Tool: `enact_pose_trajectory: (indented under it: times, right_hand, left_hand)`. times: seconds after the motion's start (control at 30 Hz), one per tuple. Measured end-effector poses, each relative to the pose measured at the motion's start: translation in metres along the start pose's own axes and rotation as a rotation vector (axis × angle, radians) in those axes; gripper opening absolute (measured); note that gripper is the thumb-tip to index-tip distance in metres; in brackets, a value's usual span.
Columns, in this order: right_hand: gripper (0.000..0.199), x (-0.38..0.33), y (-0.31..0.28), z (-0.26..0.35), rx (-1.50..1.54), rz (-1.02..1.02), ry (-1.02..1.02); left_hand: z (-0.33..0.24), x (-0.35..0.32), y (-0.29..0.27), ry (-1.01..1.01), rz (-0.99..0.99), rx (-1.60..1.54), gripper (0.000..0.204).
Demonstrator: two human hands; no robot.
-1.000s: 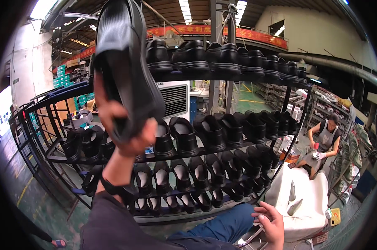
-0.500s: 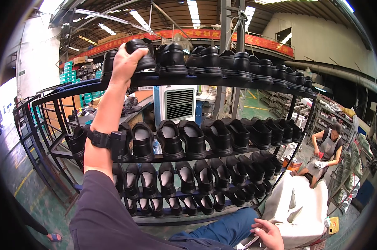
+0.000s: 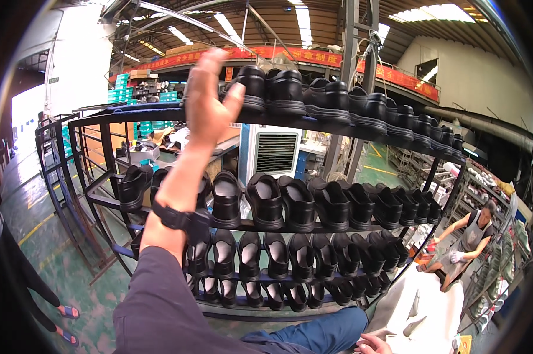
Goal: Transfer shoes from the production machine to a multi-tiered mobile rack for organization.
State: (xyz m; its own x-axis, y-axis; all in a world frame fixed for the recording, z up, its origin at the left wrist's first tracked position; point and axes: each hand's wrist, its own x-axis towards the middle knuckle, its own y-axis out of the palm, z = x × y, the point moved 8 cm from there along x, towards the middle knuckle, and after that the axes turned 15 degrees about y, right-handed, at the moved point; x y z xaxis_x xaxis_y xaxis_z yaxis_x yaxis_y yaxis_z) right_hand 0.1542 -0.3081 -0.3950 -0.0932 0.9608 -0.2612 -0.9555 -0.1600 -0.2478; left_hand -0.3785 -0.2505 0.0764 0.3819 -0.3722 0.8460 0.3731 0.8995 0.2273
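My left hand (image 3: 210, 109) is raised at the left part of a metal rack's top shelf (image 3: 148, 111). Its fingers stretch upward, slightly blurred, with the thumb apart and nothing in the grasp. Just right of the thumb stands a black shoe (image 3: 252, 89), the nearest in a row of black shoes along that shelf; whatever stands behind the hand is mostly hidden. A second row (image 3: 263, 200) fills the shelf below, grey insoles showing. Low at the right, beside my blue-trousered leg (image 3: 319, 327), my right hand (image 3: 374, 343) is partly cut off, fingers loose and holding nothing.
Two lower shelves carry more black shoes (image 3: 249, 253). An air cooler (image 3: 276, 152) stands behind the rack. Cream cloth (image 3: 420, 304) lies at the right, near a seated person (image 3: 470, 236) with a gloved hand. Another person's sandalled feet (image 3: 71, 311) show at the left.
My left hand has let go of the black shoe on the top shelf and opened, its fingers now upright. The view has swung left, and my right hand sits lower in the picture.
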Motion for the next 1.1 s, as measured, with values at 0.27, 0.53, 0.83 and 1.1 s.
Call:
enact_pose_trajectory:
  times: [0.27,0.53,0.83,1.1]
  right_hand:
    - [0.038,0.005,-0.013,-0.017,0.024,-0.077,0.132]
    - [0.034,0.012,-0.014,-0.039,-0.125,-0.1,0.122]
    - [0.034,0.012,-0.003,-0.027,-0.181,-0.067,0.088]
    - [0.043,0.014,0.001,0.024,-0.277,0.022,0.007]
  left_hand:
    - [0.143,-0.034,-0.007,-0.463,0.499,0.066,0.052]
    - [0.145,-0.028,-0.041,-0.229,0.328,0.263,0.039]
    - [0.151,-0.034,-0.052,-0.459,0.281,-0.001,0.035]
    - [-0.03,-0.001,-0.057,-0.151,-0.19,-0.441,0.024]
